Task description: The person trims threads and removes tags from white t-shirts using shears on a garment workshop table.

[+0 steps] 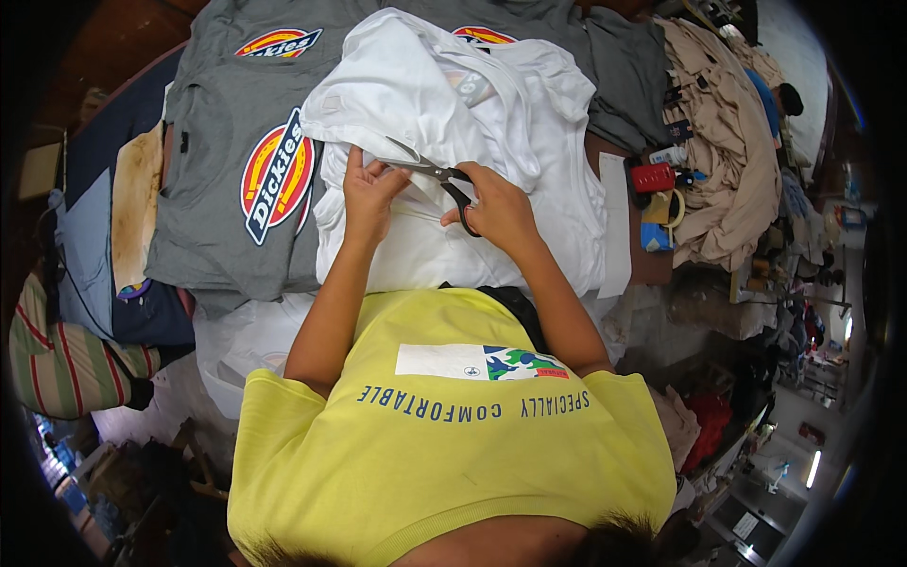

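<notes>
A pile of white garments (444, 104) lies on the work table in front of me. My left hand (370, 194) pinches the white fabric near its middle. My right hand (501, 208) grips a pair of black-handled scissors (436, 175), with the metal blades pointing left toward the fingers of my left hand and resting on the cloth. Whether the blades are cutting cannot be made out.
Grey printed shirts (227, 161) lie stacked to the left and behind. Beige garments (727, 142) are heaped at the right, beside a red tool (654, 177) and a tape roll (673, 206). A striped cloth (66, 364) hangs at the lower left.
</notes>
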The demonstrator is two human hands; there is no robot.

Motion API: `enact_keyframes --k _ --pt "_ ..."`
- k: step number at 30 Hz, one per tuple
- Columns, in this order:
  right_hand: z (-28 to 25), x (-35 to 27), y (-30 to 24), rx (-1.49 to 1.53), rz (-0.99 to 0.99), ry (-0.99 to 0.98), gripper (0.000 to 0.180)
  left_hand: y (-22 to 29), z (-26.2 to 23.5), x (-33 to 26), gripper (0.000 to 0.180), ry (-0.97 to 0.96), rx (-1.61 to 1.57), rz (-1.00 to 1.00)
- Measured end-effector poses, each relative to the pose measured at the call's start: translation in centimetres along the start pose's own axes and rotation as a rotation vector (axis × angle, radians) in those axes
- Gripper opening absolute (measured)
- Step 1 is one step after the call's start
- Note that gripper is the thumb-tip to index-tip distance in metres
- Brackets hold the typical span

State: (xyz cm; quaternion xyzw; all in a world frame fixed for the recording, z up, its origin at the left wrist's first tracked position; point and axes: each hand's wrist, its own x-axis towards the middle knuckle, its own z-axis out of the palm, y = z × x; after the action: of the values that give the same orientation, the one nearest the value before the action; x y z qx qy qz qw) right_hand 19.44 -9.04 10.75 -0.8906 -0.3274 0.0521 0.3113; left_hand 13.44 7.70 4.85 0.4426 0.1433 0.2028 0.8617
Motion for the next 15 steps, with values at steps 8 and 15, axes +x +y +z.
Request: enact_keyframes --k 8,15 --pt "1.0 -0.5 2.4 0.083 0.155 -0.137 0.056 1.1 -0.1 0.7 0.070 0.065 -0.037 -0.008" --pt "0.3 0.5 -0.5 0.005 0.040 -0.020 0.061 1.0 -1.1 1.0 0.076 0.036 0.019 0.032"
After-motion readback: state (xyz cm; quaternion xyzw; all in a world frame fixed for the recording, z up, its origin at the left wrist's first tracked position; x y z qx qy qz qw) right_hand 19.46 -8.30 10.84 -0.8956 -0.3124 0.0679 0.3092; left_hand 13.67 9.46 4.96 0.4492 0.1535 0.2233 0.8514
